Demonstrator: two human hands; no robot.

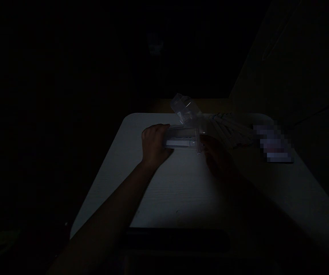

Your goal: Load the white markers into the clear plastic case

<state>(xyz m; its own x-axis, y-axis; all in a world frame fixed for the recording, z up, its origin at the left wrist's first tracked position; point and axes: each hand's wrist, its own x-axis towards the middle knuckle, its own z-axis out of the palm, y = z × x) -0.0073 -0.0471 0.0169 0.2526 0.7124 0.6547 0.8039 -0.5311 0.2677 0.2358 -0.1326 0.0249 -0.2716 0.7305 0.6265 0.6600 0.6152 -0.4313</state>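
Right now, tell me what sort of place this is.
Likely a dim indoor workspace, though most is too dark to tell: a white table with slim pale items on it, and a clear plastic box in the left hand.

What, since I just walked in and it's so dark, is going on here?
A person is handling a clear plastic box at a white table. The left hand holds its left end, and the right hand, deep in shadow, is at the other end. Something pale and slim lies inside. Another clear plastic part angles up behind; whether it is joined on is unclear. Slim strips lie in a pile to the right.
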